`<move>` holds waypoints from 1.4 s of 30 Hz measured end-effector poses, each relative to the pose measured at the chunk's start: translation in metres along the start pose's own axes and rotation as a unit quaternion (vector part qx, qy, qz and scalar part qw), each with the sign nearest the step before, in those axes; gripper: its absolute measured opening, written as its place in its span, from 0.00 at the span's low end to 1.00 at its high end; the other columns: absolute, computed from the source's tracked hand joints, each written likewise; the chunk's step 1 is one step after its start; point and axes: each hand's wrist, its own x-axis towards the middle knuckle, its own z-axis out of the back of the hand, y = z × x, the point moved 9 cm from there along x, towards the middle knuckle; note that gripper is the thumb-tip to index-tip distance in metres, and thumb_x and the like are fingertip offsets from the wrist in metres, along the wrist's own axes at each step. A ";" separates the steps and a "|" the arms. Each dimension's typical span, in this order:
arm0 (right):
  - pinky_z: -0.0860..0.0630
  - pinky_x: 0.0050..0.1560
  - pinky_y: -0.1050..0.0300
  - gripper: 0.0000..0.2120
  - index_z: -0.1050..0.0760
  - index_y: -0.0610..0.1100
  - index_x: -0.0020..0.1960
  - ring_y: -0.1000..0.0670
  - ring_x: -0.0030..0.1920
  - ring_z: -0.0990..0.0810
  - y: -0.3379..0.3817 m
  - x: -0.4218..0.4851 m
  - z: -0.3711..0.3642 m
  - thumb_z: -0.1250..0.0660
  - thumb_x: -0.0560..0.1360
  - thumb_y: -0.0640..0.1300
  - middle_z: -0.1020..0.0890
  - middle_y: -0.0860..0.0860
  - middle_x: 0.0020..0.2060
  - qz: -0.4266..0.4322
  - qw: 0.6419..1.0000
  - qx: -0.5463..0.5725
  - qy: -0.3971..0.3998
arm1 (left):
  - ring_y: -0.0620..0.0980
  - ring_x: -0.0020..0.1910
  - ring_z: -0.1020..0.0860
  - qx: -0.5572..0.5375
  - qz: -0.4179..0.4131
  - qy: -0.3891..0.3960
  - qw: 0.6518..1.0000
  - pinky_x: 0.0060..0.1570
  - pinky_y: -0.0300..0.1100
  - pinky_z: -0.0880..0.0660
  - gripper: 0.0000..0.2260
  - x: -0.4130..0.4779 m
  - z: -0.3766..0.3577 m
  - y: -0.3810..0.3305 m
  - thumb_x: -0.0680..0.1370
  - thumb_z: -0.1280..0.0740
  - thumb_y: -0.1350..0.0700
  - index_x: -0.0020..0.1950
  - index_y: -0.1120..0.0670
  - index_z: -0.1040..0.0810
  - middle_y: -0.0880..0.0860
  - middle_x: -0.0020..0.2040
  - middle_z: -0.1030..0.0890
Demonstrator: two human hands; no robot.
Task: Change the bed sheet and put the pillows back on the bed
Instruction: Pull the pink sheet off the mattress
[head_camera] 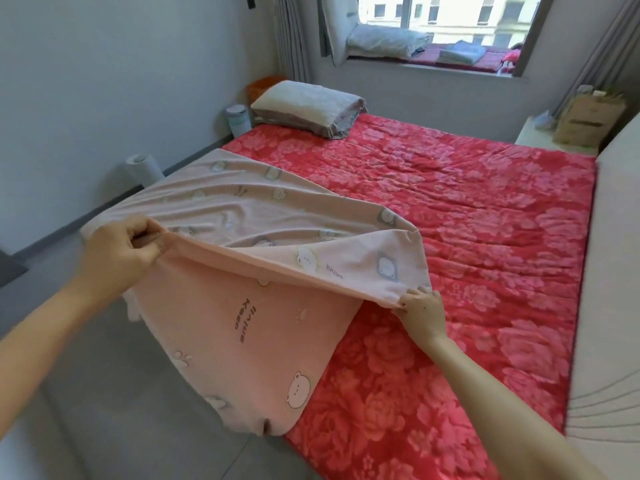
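A pink bed sheet (239,327) printed with small bears is folded and stretched between my hands over the bed's left edge. My left hand (121,247) grips its upper fold, raised above the floor. My right hand (422,306) pinches the other end of that fold, low over the bed. Part of the sheet lies on the bed, part hangs down toward the floor. The bed is covered by a red floral quilted pad (467,237). One grey-and-cream pillow (308,105) lies at the far left corner of the bed.
A white headboard (616,289) runs along the bed's right side. Folded bedding (388,39) sits on the window sill. A small white bin (239,119) and a white cylinder (143,168) stand by the left wall. A cardboard box (588,119) rests on the far right stand.
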 end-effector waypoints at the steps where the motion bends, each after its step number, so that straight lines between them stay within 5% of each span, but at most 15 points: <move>1: 0.31 0.32 0.54 0.19 0.26 0.46 0.24 0.45 0.29 0.23 -0.006 0.002 0.009 0.16 0.45 0.39 0.25 0.52 0.24 -0.007 1.000 0.007 -0.018 | 0.32 0.33 0.26 0.015 0.007 -0.005 1.000 0.33 0.24 0.34 0.05 -0.001 0.000 0.005 0.75 0.30 0.59 0.39 0.54 0.21 0.52 0.36 0.19; 6: 0.34 0.36 0.55 0.14 0.28 0.42 0.32 0.45 0.35 0.26 -0.031 0.008 0.039 0.24 0.60 0.31 0.24 0.49 0.31 0.000 0.987 0.143 -0.067 | 0.28 0.34 0.27 0.057 0.062 -0.044 0.996 0.34 0.23 0.35 0.05 -0.006 0.000 0.041 0.75 0.30 0.58 0.41 0.58 0.20 0.53 0.34 0.21; 10: 0.35 0.35 0.56 0.16 0.26 0.46 0.38 0.49 0.33 0.30 -0.039 0.011 0.027 0.32 0.66 0.25 0.26 0.49 0.32 0.045 0.974 0.222 0.011 | 0.28 0.34 0.27 0.051 0.096 -0.075 0.991 0.33 0.23 0.36 0.07 -0.009 0.000 0.056 0.76 0.31 0.58 0.42 0.60 0.21 0.56 0.38 0.20; 12: 0.33 0.37 0.54 0.12 0.19 0.39 0.44 0.48 0.35 0.28 -0.041 0.011 0.017 0.34 0.69 0.25 0.26 0.48 0.34 0.060 0.977 0.199 0.051 | 0.28 0.34 0.27 0.059 0.096 -0.079 0.990 0.33 0.23 0.36 0.06 -0.008 -0.003 0.055 0.76 0.31 0.58 0.41 0.60 0.21 0.58 0.40 0.20; 16: 0.39 0.33 0.53 0.07 0.26 0.33 0.32 0.48 0.31 0.33 -0.066 0.016 0.015 0.38 0.67 0.27 0.33 0.49 0.31 0.004 0.993 0.114 0.036 | 0.29 0.35 0.27 0.070 0.096 -0.088 0.989 0.32 0.23 0.36 0.06 -0.008 -0.006 0.054 0.76 0.31 0.58 0.42 0.61 0.21 0.58 0.39 0.21; 21: 0.29 0.31 0.49 0.06 0.22 0.35 0.32 0.41 0.32 0.23 -0.085 0.027 0.055 0.35 0.63 0.27 0.23 0.44 0.30 -0.007 0.995 0.096 -0.023 | 0.41 0.36 0.27 0.079 0.113 -0.093 0.986 0.32 0.24 0.36 0.06 -0.010 -0.006 0.067 0.76 0.30 0.58 0.42 0.60 0.21 0.59 0.40 0.20; 25: 0.37 0.31 0.56 0.07 0.27 0.34 0.31 0.44 0.29 0.28 -0.087 0.038 0.109 0.36 0.60 0.24 0.24 0.42 0.29 -0.019 0.983 0.141 -0.116 | 0.59 0.42 0.23 0.088 0.121 -0.096 0.984 0.33 0.31 0.35 0.06 -0.008 -0.005 0.074 0.76 0.30 0.57 0.42 0.60 0.21 0.61 0.41 0.19; 28: 0.35 0.31 0.55 0.07 0.25 0.34 0.36 0.43 0.32 0.25 -0.091 0.046 0.121 0.37 0.62 0.24 0.23 0.41 0.33 -0.009 0.988 0.112 -0.105 | 0.56 0.41 0.25 0.071 0.114 -0.082 0.988 0.33 0.30 0.34 0.06 -0.005 -0.011 0.068 0.76 0.31 0.58 0.42 0.60 0.21 0.61 0.42 0.19; 32: 0.31 0.35 0.53 0.14 0.20 0.36 0.37 0.38 0.37 0.20 -0.112 0.054 0.131 0.44 0.68 0.37 0.21 0.40 0.35 -0.042 0.995 0.004 -0.087 | 0.35 0.35 0.26 0.044 0.082 -0.083 0.992 0.32 0.23 0.36 0.05 -0.006 -0.013 0.053 0.76 0.31 0.61 0.42 0.62 0.21 0.59 0.39 0.21; 36: 0.26 0.40 0.51 0.12 0.19 0.36 0.44 0.38 0.44 0.19 -0.101 0.090 0.152 0.41 0.73 0.35 0.17 0.37 0.41 -0.093 0.991 -0.046 -0.088 | 0.48 0.34 0.27 0.044 0.099 -0.072 0.991 0.31 0.27 0.34 0.08 -0.010 -0.012 0.060 0.76 0.30 0.59 0.40 0.63 0.22 0.61 0.37 0.20; 39: 0.24 0.43 0.47 0.10 0.20 0.33 0.46 0.35 0.45 0.19 -0.065 0.142 0.169 0.40 0.74 0.33 0.18 0.34 0.43 -0.080 0.990 -0.022 -0.117 | 0.60 0.39 0.23 0.048 0.135 -0.089 0.986 0.33 0.42 0.34 0.11 -0.017 0.000 0.079 0.76 0.30 0.56 0.39 0.64 0.21 0.62 0.37 0.19; 42: 0.25 0.43 0.48 0.09 0.21 0.31 0.45 0.35 0.45 0.19 -0.019 0.198 0.170 0.40 0.74 0.31 0.19 0.33 0.43 -0.052 0.992 -0.033 -0.110 | 0.59 0.38 0.23 0.050 0.175 -0.121 0.976 0.32 0.42 0.35 0.10 -0.025 0.016 0.103 0.76 0.30 0.55 0.39 0.61 0.20 0.58 0.36 0.19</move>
